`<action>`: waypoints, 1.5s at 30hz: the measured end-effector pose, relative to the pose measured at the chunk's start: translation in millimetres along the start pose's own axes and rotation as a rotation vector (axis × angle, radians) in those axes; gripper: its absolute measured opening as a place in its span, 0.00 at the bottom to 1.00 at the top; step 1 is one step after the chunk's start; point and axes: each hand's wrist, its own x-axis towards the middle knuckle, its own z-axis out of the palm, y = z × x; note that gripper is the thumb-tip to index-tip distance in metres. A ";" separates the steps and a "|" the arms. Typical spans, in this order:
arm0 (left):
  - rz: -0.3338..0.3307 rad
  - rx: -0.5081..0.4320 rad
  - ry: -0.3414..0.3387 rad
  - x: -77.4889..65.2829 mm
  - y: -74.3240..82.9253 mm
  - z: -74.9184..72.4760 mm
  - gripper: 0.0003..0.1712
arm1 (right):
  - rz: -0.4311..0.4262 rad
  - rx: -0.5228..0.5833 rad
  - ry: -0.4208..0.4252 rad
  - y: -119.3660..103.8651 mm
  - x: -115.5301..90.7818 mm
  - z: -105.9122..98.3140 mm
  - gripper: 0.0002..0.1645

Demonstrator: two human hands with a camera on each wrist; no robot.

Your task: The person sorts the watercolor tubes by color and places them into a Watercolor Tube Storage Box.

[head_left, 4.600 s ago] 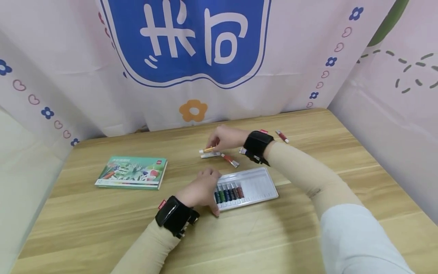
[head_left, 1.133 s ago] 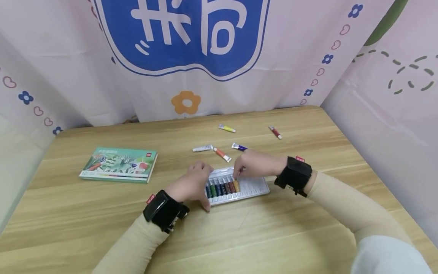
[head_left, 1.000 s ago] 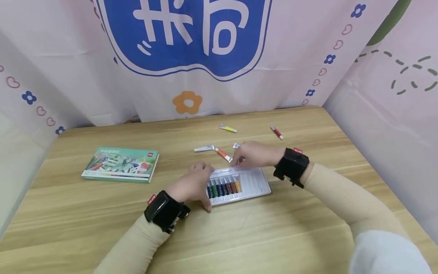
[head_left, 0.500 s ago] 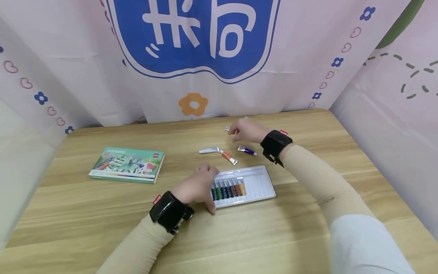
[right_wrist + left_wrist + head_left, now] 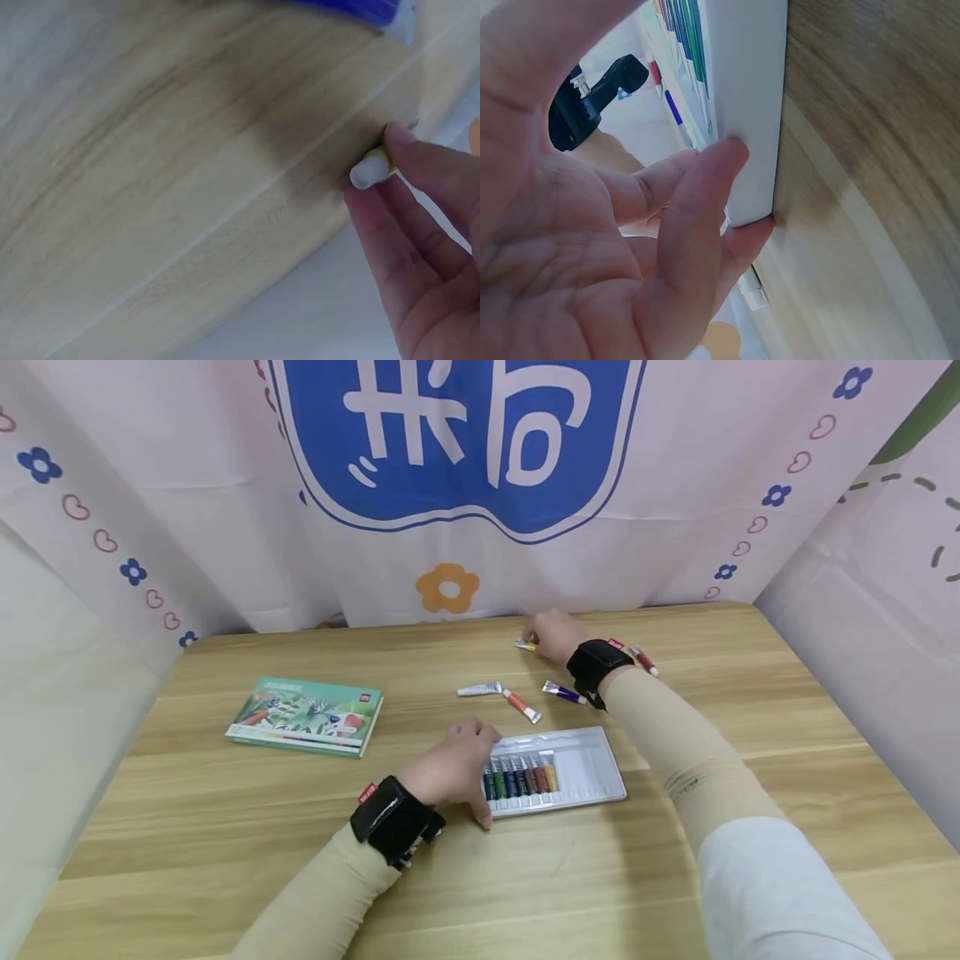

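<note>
At the far edge of the wooden table (image 5: 562,881), the head view places the right hand (image 5: 557,633) on a yellow paint tube (image 5: 525,644), whose silver end shows past the fingertips. The left hand (image 5: 456,770) grips the left end of a white plastic paint tray (image 5: 588,764), thumb at the near side, fingers at the far side. Seven tubes are visible in a row in the tray, bare slots to their right; whatever the left hand covers cannot be checked. Last in the row lies an ochre paint tube (image 5: 551,777).

Change noted: the ochre tube, pinched by the right hand several seconds ago, now sits in the tray, and the right hand has since gone from just above the yellow tube to a hold on it. In my judgement, that puts the work one slot further on, with another tube engaged. Four others remain loose between tray and far edge: a white paint tube (image 5: 478,689) just beside an orange paint tube (image 5: 522,705), a purple-blue paint tube (image 5: 564,692) and a red paint tube (image 5: 644,661). A green illustrated box (image 5: 306,714) lies well apart, to the left.

Left wrist view: fingertips bear on the tray's end wall and corner (the tray appears to rest on the table).

Right wrist view: thumb and fingers are clamped on the yellow tube near its white cap (image 5: 367,172); whether it has left the tabletop cannot be told.
</note>
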 end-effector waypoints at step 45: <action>0.019 -0.011 0.008 4.9 -5.1 3.1 0.66 | 0.042 0.882 -0.021 -19.3 -177.5 57.4 0.20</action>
